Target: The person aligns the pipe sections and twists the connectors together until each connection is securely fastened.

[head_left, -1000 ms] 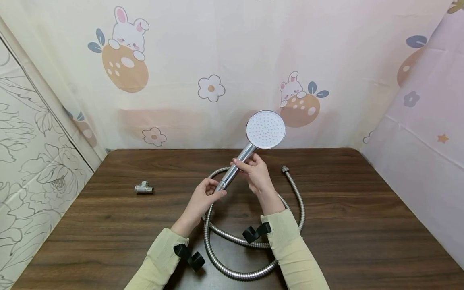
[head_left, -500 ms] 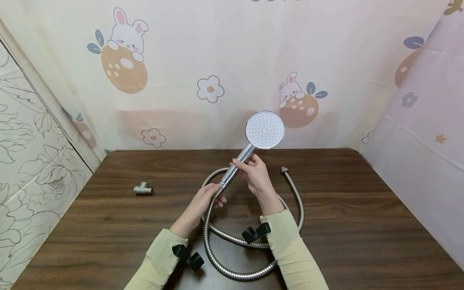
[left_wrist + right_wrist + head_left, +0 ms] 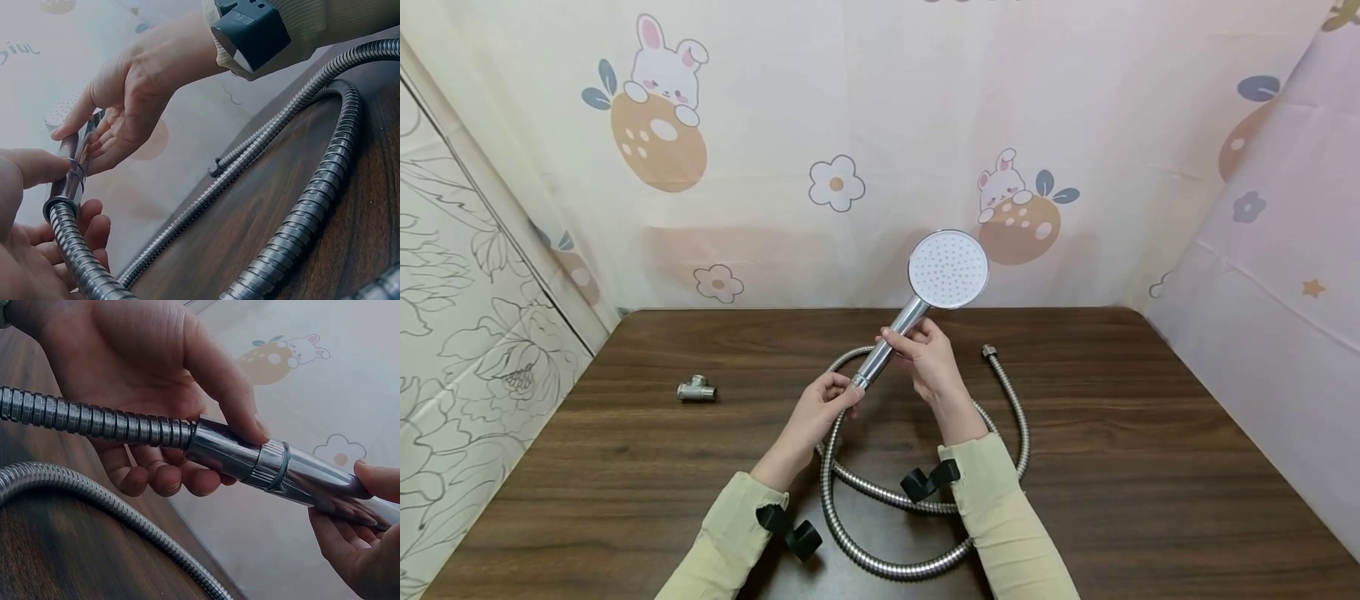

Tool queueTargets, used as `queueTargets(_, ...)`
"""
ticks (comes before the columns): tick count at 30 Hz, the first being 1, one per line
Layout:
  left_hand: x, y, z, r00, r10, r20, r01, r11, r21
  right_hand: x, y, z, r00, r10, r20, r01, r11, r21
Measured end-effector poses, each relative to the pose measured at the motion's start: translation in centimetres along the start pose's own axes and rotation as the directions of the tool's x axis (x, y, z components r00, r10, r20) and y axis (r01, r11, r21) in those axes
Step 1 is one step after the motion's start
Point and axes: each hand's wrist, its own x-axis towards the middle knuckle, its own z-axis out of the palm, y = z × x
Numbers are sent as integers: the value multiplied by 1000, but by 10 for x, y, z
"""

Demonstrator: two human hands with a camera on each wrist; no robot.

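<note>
A chrome handheld shower head [image 3: 948,269] with a round white spray face is held up, tilted, above the table. My right hand [image 3: 934,371] grips its handle [image 3: 325,478] between thumb and fingers. Lower down, my left hand [image 3: 808,421] pinches the smooth hose nut [image 3: 225,450] at the handle's base, thumb on top and fingers curled beneath. The nut sits against the ribbed collar [image 3: 272,464] of the handle. From the nut, a flexible metal shower hose [image 3: 831,500] drops and loops on the table under both forearms.
On the wooden table [image 3: 1120,467], a small chrome tee fitting [image 3: 697,389] lies to the left. The hose's other end, a nut [image 3: 989,351], rests right of my right hand. A patterned curtain [image 3: 775,125] hangs behind the table's far edge.
My left hand rolled over the hose nut, back of the hand upward half a second ago, then turned back with the thumb in front. The right hand and shower head stay in place.
</note>
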Motion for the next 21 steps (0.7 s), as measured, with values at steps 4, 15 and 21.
queueTargets(4, -1, 1, -1, 1000, -24, 18, 24, 1000, 10, 0, 1, 1, 1000, -1, 4, 1, 1000, -10)
queueTargets(15, -2, 4, -2, 997, -49, 67, 46, 998, 45, 1, 3, 0, 1000, 9, -4, -9, 1000, -3)
queueTargets(21, 0, 0, -1, 999, -30, 36, 29, 998, 47, 1, 4, -1, 1000, 20, -1, -20, 1000, -14)
